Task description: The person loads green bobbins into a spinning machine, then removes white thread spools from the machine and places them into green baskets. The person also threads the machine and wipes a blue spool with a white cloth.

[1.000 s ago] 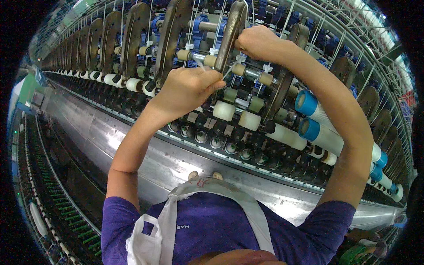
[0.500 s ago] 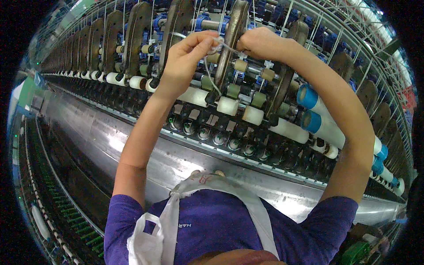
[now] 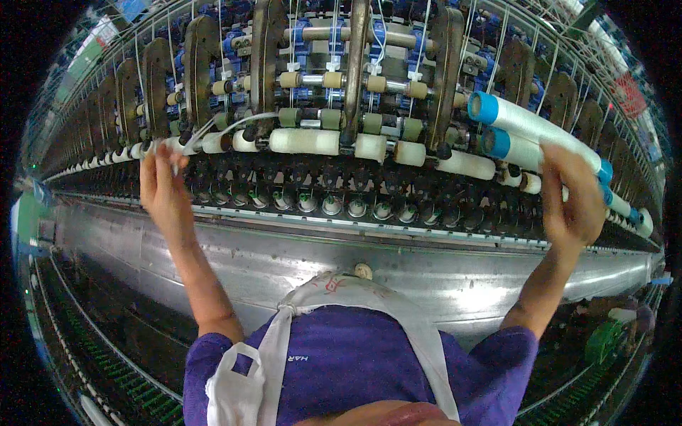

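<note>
My left hand (image 3: 168, 183) is at the left of the spinning frame, its fingers pinched on a thin white cord (image 3: 234, 123). This cord runs right from the fingers, over the white rollers to a green-grey roller. Motion blurs my right hand (image 3: 574, 195), which is at the right by two long white bobbins with blue ends. The upper bobbin (image 3: 536, 124) lies slantwise on the machine; my hand partly covers the lower bobbin (image 3: 522, 150). Whether the right fingers touch or grip it, I cannot make out.
Dark upright arms (image 3: 267, 64) divide the machine into sections. Below the white rollers (image 3: 305, 141) stands a row of spindles (image 3: 332, 206). A shiny metal surface (image 3: 241, 245) lies between my body and the machine. More green spindles (image 3: 128, 362) stand at lower left.
Both hands have come down from the top of the machine and moved apart. The left has carried the white cord leftward; the right has moved over to the blue-ended bobbins. The view has turned slightly.
</note>
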### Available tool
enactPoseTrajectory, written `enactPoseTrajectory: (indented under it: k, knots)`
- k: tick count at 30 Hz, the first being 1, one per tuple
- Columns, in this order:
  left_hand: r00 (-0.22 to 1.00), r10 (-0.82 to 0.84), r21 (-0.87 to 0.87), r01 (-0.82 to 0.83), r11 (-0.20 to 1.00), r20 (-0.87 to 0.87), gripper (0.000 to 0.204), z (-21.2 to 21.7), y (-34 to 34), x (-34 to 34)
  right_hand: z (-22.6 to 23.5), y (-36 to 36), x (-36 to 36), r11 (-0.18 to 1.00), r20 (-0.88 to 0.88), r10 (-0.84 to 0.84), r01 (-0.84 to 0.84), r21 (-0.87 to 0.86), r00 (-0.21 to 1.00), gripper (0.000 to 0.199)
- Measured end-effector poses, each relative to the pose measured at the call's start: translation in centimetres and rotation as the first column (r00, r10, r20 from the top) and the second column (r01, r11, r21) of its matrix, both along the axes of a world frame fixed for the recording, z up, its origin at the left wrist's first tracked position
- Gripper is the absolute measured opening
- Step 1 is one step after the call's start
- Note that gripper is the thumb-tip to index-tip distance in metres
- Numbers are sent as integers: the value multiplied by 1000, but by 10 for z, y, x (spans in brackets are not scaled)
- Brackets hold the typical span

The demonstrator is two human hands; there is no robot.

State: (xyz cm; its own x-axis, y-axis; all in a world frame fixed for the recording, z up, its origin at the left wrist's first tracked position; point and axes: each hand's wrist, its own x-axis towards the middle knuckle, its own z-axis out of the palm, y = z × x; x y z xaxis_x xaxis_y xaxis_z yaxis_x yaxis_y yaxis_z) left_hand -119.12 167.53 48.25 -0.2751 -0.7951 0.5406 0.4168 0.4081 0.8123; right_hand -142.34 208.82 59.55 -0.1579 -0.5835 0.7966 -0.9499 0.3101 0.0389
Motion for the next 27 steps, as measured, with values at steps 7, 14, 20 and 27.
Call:
enactPoseTrajectory:
  k: [7,14,20,27]
  knots:
    - [740,-218,553,-241,797,636,11,-251,-12,174,-224,54,77,879,809,-305,476,36,503,13]
    - [-156,-316,296,836,462,936,20,-339,80,191,-297,43,144,946,753,-320,234,224,574,15]
    - [-358,-396,534,541,650,845,22,-349,113,195,-288,100,175,878,668,-477,353,324,572,16]
    - [-535,-299,568,458,684,790,25,-380,152,220,-315,250,217,815,638,-569,460,353,519,16]
